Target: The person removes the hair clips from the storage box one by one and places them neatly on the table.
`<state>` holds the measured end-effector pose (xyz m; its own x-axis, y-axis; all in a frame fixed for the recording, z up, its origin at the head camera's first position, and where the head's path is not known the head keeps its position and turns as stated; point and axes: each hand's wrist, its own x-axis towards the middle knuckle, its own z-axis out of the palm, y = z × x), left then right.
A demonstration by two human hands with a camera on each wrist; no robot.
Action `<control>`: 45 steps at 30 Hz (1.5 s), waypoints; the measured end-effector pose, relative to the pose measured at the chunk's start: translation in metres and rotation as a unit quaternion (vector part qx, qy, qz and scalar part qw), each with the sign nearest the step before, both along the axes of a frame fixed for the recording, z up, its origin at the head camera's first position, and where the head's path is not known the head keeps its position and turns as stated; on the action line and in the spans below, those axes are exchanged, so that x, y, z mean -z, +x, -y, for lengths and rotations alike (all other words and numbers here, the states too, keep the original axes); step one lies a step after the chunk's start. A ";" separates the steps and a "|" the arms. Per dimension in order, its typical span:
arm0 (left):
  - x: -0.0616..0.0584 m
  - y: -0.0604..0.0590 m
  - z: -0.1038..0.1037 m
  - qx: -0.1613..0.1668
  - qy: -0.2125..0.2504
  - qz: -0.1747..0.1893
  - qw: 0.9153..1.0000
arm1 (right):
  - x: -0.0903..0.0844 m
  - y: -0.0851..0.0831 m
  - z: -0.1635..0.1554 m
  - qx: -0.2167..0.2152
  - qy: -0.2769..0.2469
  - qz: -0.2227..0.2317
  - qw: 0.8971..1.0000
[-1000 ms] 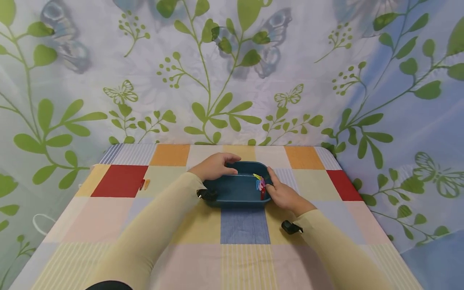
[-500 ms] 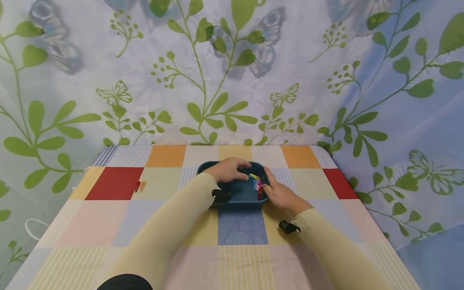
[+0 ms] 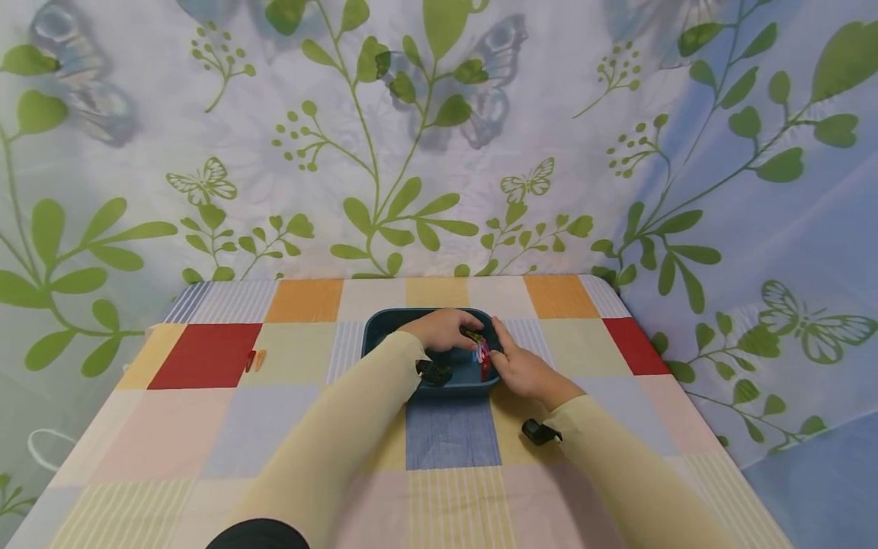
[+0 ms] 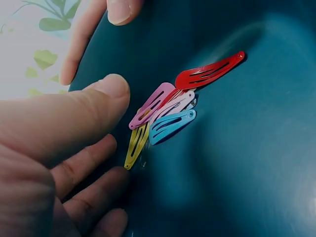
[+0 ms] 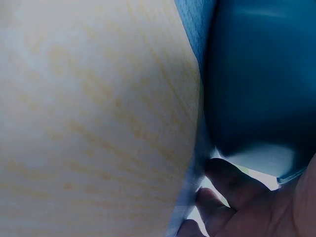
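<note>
The left grip [image 3: 444,329] stands parted, seemingly holding nothing, just beside overlapping hair clips [image 4: 170,107] inside the tray [image 3: 453,390]; the right grip [image 3: 527,370] holds the tray's side; a hasty pinch might drag several clips, because they overlap.

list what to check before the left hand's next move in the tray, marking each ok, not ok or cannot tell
1. Tray held: ok, the right hand grips its right end.
2. Left hand free: ok, nothing pinched.
3. Clips lying separately: not ok, the pink clip overlaps the yellow clip.
4. Left hand clear of the yellow clip: cannot tell, contact unclear.
5. All pieces in the tray: not ok, a red piece and an orange piece lie on the cloth.
</note>
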<state>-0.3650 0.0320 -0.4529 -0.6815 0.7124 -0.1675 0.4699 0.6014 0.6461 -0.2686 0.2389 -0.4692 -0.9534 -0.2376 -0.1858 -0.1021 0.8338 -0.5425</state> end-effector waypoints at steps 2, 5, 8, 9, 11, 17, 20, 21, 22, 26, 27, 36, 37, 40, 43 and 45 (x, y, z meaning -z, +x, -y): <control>0.003 -0.002 -0.001 0.000 0.000 -0.002 1.000 | 0.000 0.000 0.000 -0.003 -0.001 0.000 1.000; 0.003 -0.003 -0.002 0.001 -0.002 -0.010 1.000 | -0.001 -0.001 0.000 -0.001 0.002 -0.001 1.000; 0.003 -0.003 -0.004 0.006 -0.007 -0.021 1.000 | 0.000 -0.001 0.000 0.000 0.002 -0.004 1.000; 0.003 -0.003 -0.004 0.008 -0.011 -0.025 1.000 | 0.001 -0.001 0.000 0.000 0.002 -0.003 1.000; 0.003 -0.003 -0.005 0.013 -0.016 -0.027 0.999 | 0.001 0.000 -0.001 0.000 0.001 0.000 1.000; 0.003 -0.004 -0.005 0.025 -0.031 -0.042 0.998 | 0.002 0.000 0.000 0.008 0.002 0.005 1.000; 0.004 -0.006 -0.005 0.031 -0.049 -0.053 0.997 | 0.001 0.001 0.001 0.009 -0.002 0.007 1.000; 0.006 -0.006 -0.006 0.034 -0.056 -0.056 0.996 | 0.000 0.001 0.001 0.007 -0.003 0.006 1.000; 0.007 -0.007 -0.006 0.037 -0.063 -0.059 0.996 | 0.000 0.002 0.001 0.006 -0.005 0.004 1.000; 0.013 -0.006 -0.007 0.038 -0.076 -0.064 0.994 | 0.000 0.002 0.002 0.003 -0.007 -0.004 1.000; 0.014 -0.005 -0.008 0.038 -0.076 -0.065 0.994 | 0.000 0.002 0.002 0.001 -0.005 -0.007 1.000; 0.017 0.001 -0.014 0.055 -0.083 -0.097 0.990 | 0.001 0.001 0.001 0.007 -0.006 0.000 1.000; 0.018 0.002 -0.013 0.053 -0.084 -0.098 0.990 | 0.002 0.001 0.001 0.004 -0.005 -0.001 1.000; 0.020 0.003 -0.012 0.046 -0.081 -0.096 0.991 | 0.002 0.001 0.001 0.004 -0.005 0.002 1.000; 0.020 0.003 -0.010 0.040 -0.076 -0.095 0.992 | 0.003 0.000 0.001 0.001 -0.003 -0.002 1.000; 0.021 0.003 -0.009 0.037 -0.072 -0.092 0.993 | 0.003 0.000 0.000 0.002 -0.004 -0.004 1.000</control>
<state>-0.3622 0.0413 -0.4734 -0.6573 0.7389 -0.1484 0.6176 0.6409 0.4558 -0.2687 0.2384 -0.4721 -0.9557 -0.2357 -0.1764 -0.1032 0.8294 -0.5490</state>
